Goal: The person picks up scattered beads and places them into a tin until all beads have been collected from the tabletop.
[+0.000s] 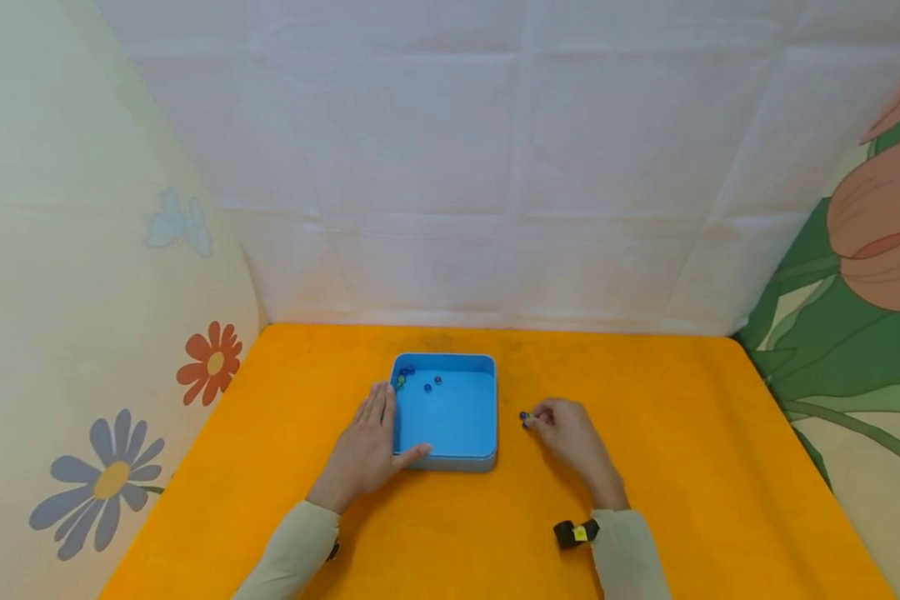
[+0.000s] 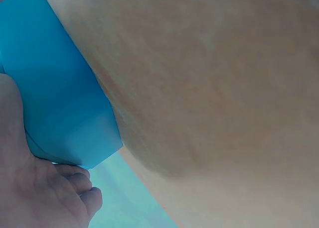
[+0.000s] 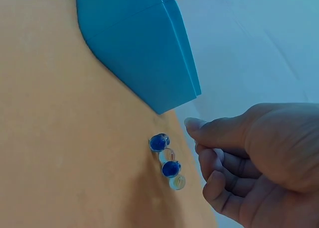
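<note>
A blue square box stands on the orange table. My left hand lies along its left wall with the fingers straight, and the thumb reaches over the front rim. In the left wrist view that hand is beside the box wall. Inside the box are several small glass marbles, grouped mostly at the back left. Right of the box, my right hand is at a cluster of marbles, blue and clear. Its fingers are bent with the thumb near the index finger; whether they pinch a marble I cannot tell.
An orange cloth covers the table. A white sheet hangs behind it, with flower-patterned cloth at the left and right. A black strap is on the right wrist.
</note>
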{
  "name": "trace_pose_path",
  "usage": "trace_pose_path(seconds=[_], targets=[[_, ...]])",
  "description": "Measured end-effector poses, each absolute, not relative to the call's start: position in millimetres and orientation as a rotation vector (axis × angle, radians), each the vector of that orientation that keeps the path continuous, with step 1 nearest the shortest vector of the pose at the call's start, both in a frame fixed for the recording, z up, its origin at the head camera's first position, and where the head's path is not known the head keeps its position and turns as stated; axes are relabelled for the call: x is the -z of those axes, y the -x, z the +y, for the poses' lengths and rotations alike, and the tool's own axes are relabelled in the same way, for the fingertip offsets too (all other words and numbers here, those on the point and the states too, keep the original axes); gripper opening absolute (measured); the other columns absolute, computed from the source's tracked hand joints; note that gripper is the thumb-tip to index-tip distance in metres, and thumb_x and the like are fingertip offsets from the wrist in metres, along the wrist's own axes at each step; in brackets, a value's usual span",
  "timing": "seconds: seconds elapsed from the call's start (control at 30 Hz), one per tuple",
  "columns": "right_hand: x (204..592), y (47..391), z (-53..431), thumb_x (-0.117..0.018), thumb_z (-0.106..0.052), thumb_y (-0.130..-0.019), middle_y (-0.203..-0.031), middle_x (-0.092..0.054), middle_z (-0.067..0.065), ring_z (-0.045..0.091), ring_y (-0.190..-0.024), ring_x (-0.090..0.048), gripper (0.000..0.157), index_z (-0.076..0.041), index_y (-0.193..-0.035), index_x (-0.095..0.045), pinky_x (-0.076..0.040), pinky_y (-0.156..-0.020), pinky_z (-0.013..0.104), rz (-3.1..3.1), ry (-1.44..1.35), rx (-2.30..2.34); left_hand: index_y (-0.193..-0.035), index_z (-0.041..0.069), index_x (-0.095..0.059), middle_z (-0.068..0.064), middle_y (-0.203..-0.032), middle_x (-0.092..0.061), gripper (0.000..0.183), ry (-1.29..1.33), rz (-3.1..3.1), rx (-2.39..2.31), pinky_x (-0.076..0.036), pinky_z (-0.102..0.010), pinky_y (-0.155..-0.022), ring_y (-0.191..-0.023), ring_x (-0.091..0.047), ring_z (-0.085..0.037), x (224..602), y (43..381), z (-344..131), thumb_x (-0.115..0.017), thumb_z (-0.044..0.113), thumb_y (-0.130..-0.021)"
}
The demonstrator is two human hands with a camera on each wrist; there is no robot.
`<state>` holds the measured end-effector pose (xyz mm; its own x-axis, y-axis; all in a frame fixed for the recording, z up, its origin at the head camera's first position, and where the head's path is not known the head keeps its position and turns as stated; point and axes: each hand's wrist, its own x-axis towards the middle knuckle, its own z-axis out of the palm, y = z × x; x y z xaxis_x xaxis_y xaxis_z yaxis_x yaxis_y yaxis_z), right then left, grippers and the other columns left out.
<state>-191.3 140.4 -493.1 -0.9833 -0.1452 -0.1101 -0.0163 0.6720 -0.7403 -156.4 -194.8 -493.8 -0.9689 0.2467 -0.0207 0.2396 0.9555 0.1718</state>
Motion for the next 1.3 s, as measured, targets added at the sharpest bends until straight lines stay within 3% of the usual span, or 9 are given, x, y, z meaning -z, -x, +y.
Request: trace_pose_path(seconds=[0.6, 0.83, 1.3], targets=[[479.5, 215.4, 124.2, -0.072, -0.015, -0.100, -0.090, -0.075, 0.006, 0.015, -0.075, -0.062, 0.011, -0.005, -0.101, -0.075, -0.056, -0.067, 0.026, 2.670, 0.176, 1.234, -0.164, -0.009, -0.017, -0.029, -0.173, -0.019, 0.118, -0.377, 3.065, -0.267, -0.026, -0.056, -0.131, -0.162, -0.022, -0.045, 493.5, 157.1, -194.4, -0.052, 0.080, -0.094], [480.9, 218.1, 120.8, -0.072, -0.017, -0.101, -0.090, -0.074, 0.012, 0.017, -0.069, -0.059, 0.013, -0.005, -0.103, -0.075, -0.051, -0.063, 0.027, 2.657, 0.246, 1.269, -0.165, -0.008, -0.016, -0.028, -0.174, -0.017, 0.118, -0.372, 3.054, -0.254, -0.026, -0.056, -0.131, -0.163, -0.020, -0.044, 493.7, 157.9, -194.1, -0.051, 0.080, -0.094], [474.1, 224.5, 107.7, -0.073, -0.021, -0.100, -0.094, -0.075, 0.015, 0.017, -0.065, -0.060, 0.017, -0.005, -0.107, -0.076, -0.054, -0.061, 0.028, 2.658, 0.240, 1.277, -0.163, -0.009, -0.020, -0.029, -0.173, -0.021, 0.116, -0.386, 3.071, -0.255, -0.028, -0.056, -0.130, -0.161, -0.024, -0.045, 492.3, 156.6, -193.3, -0.054, 0.078, -0.094]])
